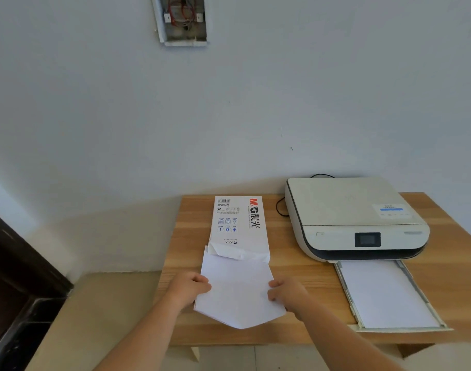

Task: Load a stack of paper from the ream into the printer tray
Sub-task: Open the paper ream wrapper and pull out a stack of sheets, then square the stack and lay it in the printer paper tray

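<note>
A white ream wrapper (pixel 239 223) with red and black print lies on the wooden table (pixel 304 287), its torn end facing me. A stack of white paper (pixel 239 290) sticks out of that end and sags over toward the table's front. My left hand (pixel 190 287) grips the stack's left edge and my right hand (pixel 288 291) grips its right edge. To the right stands a white printer (pixel 354 218) with its tray (pixel 349 287) pulled out toward me; white sheets (pixel 387 293) lie in the tray.
A black cable (pixel 281 207) runs behind the printer's left side. The table stands against a pale wall; an open electrical box (pixel 182 20) is high on it. A dark wooden door frame (pixel 20 266) is at the far left, beside a beige floor.
</note>
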A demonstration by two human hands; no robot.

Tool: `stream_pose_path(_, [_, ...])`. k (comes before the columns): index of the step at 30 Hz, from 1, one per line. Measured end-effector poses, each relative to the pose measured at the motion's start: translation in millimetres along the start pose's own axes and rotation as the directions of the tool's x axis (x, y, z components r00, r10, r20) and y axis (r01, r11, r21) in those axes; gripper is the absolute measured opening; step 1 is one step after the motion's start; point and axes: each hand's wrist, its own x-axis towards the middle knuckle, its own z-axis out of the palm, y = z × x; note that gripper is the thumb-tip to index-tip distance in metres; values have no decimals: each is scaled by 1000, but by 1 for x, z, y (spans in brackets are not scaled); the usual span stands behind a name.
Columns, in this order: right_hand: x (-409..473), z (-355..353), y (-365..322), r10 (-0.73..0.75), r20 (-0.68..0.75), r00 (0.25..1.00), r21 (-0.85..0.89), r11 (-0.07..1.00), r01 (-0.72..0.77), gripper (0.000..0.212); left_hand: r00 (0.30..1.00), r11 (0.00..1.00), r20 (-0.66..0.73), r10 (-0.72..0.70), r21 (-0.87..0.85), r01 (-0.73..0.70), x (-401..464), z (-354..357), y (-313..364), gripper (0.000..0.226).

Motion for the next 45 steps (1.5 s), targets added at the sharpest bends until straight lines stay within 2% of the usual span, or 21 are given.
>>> stream_pose_path(3, [-11, 1, -2, -9, -29, 1000, 53, 999, 11, 41, 1000, 1000, 0, 21, 15, -21, -11, -7, -1, 14])
stream_pose_path(7, [-27, 3, -5, -21, -28, 999, 28, 999, 22, 37, 999, 999, 25, 36, -3, -36, -22, -16, -4, 22])
stream_pose_path(14, [-53, 13, -5, -9, 67, 998, 70, 998, 4, 44, 998, 998, 62, 16, -69, -12, -49, -30, -16, 27])
stream_pose_path(20, [-72, 14, 1, -70, 100, 993, 187, 981, 50, 47, 996, 979, -14, 91, -180, -92, -71, -35, -26, 24])
stream_pose_path(23, [-78, 8, 2, -133, 52, 990, 249, 962, 116, 50, 983, 966, -46, 180, -183, -185, -79, -37, -23, 25])
stream_pose_path(26, [-90, 1, 2, -207, -31, 978, 236, 949, 208, 50, 968, 954, -45, 246, -166, -250, -86, -35, -14, 33])
stream_pose_path(32, [-104, -9, 10, -345, -211, 915, 60, 929, 364, 48, 950, 942, -79, 303, -124, -311, -90, -19, -8, 39])
stream_pose_path(40, [-102, -35, 26, -378, -248, 892, 38, 916, 399, 48, 953, 942, -74, 294, -145, -302, -94, 10, 6, 41])
stream_pose_path(45, [-97, -69, 33, -378, -253, 891, 128, 899, 418, 50, 962, 944, -54, 269, -183, -275, -95, 35, 30, 44])
